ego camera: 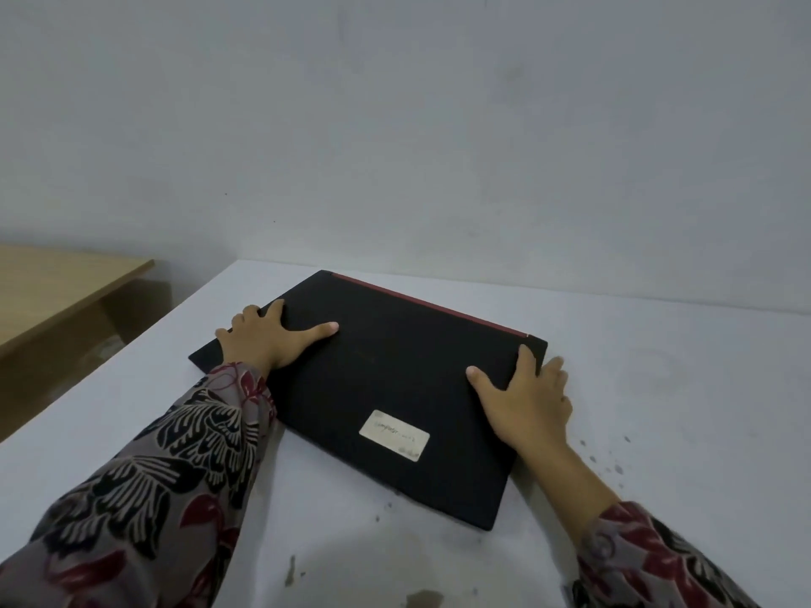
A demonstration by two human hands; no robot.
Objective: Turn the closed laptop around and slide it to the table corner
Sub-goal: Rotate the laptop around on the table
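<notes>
A closed black laptop (395,375) lies flat on the white table (658,388), skewed, with a red strip along its far edge and a pale label near its front edge. My left hand (267,340) grips its left side, thumb on the lid and fingers curled over the edge. My right hand (526,397) grips its right side the same way, thumb on the lid. The laptop's far left corner is close to the table's far left corner by the wall.
A grey wall (439,125) rises right behind the table. A lower wooden table (57,287) stands to the left across a gap. Dark stains (610,458) speckle the white surface at the right and front.
</notes>
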